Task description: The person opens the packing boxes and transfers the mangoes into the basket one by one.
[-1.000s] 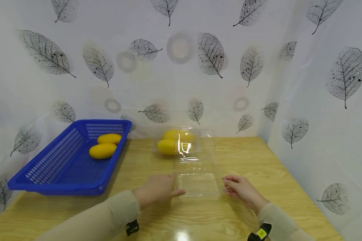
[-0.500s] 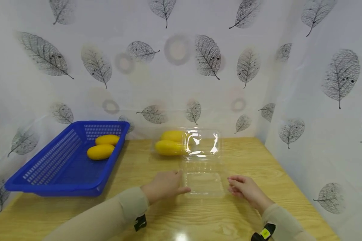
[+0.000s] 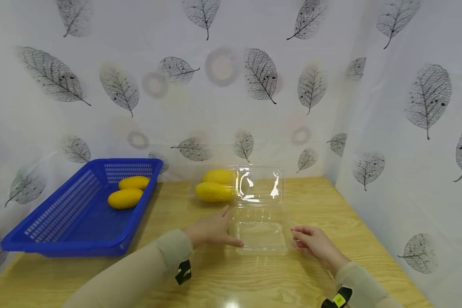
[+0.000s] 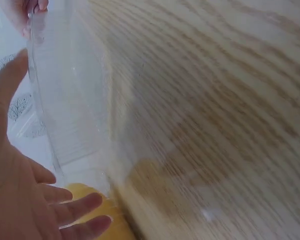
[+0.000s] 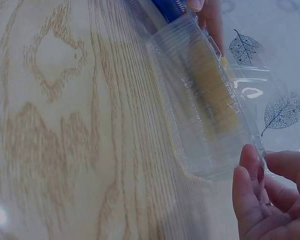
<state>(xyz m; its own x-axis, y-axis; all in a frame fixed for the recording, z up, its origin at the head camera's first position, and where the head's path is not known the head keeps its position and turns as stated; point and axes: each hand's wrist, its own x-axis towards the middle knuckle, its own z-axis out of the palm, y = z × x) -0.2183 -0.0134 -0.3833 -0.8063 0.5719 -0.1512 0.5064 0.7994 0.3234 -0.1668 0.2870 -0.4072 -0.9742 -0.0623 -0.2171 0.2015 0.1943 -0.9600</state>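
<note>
A clear plastic clamshell box [image 3: 259, 235] lies on the table with its lid [image 3: 275, 184] raised at the back. My left hand [image 3: 211, 230] is at the box's left side, thumb and fingers spread. In the left wrist view the left hand's thumb reaches the rim of the box [image 4: 65, 100]; the other fingers hold nothing. My right hand [image 3: 315, 246] pinches the box's right rim between thumb and fingers, plain in the right wrist view, where the right hand [image 5: 277, 205] grips a corner of the box [image 5: 175, 115].
Behind stands another clear box [image 3: 192, 196] with two yellow mango-like fruits [image 3: 214, 191], partly behind the raised lid. A blue plastic basket [image 3: 65, 248] at the left contains two similar fruits [image 3: 125, 199]. A leaf-printed curtain [image 3: 223, 111] encloses the wooden table [image 3: 231, 278].
The clear box has shifted slightly right and its lid has swung further open. The left hand's fingers have spread and moved off the left rim. The right hand stays at the right rim.
</note>
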